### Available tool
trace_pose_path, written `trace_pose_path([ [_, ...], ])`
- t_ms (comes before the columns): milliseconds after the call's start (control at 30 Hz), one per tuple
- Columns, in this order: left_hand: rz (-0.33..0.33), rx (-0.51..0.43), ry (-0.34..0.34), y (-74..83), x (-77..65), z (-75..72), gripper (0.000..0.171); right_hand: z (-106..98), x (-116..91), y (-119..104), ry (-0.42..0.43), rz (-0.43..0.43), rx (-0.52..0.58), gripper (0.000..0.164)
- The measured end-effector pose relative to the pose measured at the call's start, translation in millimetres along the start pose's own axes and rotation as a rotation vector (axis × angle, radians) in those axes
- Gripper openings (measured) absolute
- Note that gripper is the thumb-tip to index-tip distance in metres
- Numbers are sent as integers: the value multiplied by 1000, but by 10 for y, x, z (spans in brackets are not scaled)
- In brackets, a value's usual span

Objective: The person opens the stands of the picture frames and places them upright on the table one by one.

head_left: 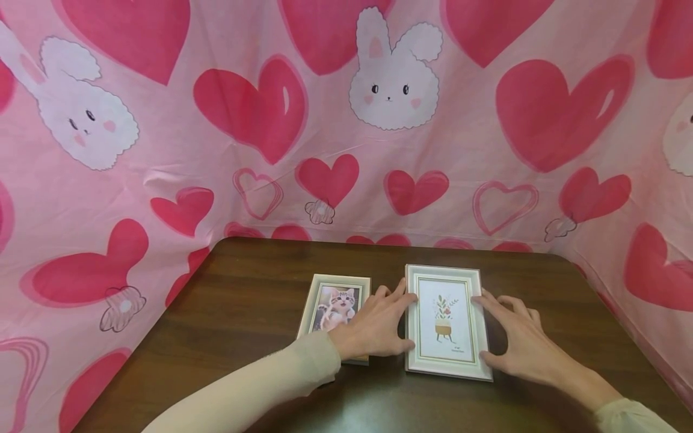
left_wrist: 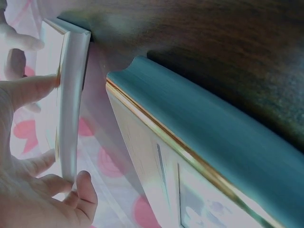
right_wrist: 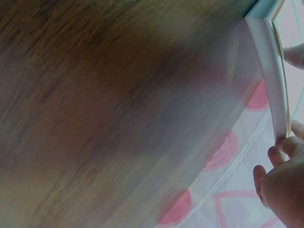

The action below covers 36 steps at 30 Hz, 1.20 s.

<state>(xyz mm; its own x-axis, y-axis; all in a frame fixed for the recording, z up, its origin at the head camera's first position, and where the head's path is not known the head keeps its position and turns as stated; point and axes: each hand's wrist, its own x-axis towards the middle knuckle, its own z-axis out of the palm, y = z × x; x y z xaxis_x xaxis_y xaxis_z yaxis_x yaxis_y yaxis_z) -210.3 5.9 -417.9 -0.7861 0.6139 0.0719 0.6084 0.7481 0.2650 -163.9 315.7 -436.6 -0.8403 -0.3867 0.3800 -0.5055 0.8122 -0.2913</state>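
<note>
A larger cream picture frame with a potted-plant print lies face up on the table in the head view. My left hand grips its left edge, thumb near the lower part and fingers higher up. On the opposite edge, my right hand holds it the same way. The left wrist view shows the side of this frame between fingertips; its corner and side also appear in the right wrist view. A smaller picture frame with a kitten photo lies to the left, partly hidden under my left forearm.
Both frames rest on a dark brown wooden table with rounded far corners. A pink cloth printed with hearts and white rabbits hangs behind the table and along both sides.
</note>
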Motion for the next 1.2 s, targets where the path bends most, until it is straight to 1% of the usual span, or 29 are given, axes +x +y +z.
trace_pose_path([
  [233,6,-7,8,0,1,-7,89,-1,-9,-7,19,-12,-8,103],
  [467,48,39,55,-16,7,27,88,23,-24,3,43,-34,-33,104],
  [567,52,42,66,-21,11,34,88,24,-21,5,52,-39,-33,105],
  [733,51,43,69,-13,1,28,88,24,-16,2,72,-48,-33,107],
  [1200,63,35,85,-1,-25,11,89,12,-35,-7,75,-44,-32,110],
])
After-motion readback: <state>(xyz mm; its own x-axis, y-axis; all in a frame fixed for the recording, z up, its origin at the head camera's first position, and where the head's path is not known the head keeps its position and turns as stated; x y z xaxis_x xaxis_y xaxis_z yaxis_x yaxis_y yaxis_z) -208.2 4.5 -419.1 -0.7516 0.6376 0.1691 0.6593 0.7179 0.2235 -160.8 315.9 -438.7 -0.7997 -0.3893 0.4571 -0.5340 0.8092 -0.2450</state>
